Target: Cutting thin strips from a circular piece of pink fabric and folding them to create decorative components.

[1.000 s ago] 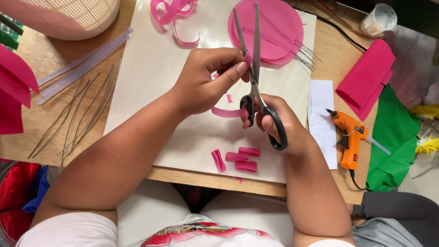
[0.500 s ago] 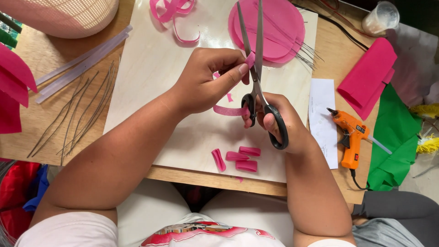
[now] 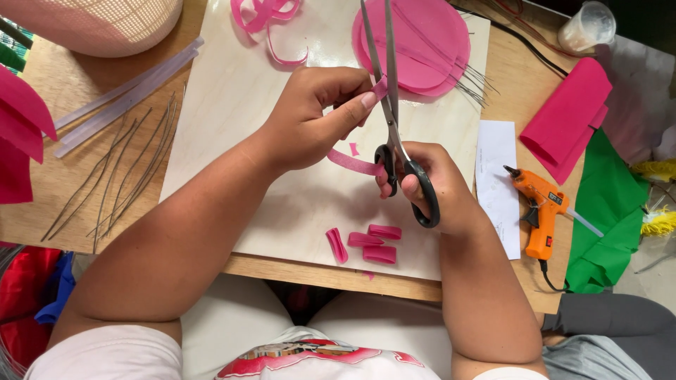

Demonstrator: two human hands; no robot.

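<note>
My left hand (image 3: 313,116) pinches a narrow pink ribbon strip (image 3: 354,161) between thumb and fingers, its end lying between the scissor blades. My right hand (image 3: 429,186) grips black-handled scissors (image 3: 391,119), blades pointing away from me and slightly parted around the strip. Both hands hover over a pale wooden board (image 3: 232,105). Several short folded pink ribbon pieces (image 3: 366,243) lie on the board just below my hands. A tiny pink scrap (image 3: 353,148) sits beside the strip.
Pink felt discs with thin wires (image 3: 422,42) and curled pink ribbon (image 3: 271,17) lie at the board's far edge. An orange glue gun (image 3: 539,211), white paper slip, pink and green felt sit right. Glue sticks (image 3: 120,95), wires (image 3: 120,172) and a mesh basket lie left.
The scissors have shifted slightly and the blades have come nearer together on the strip. My left hand still pinches the ribbon in almost the same place.
</note>
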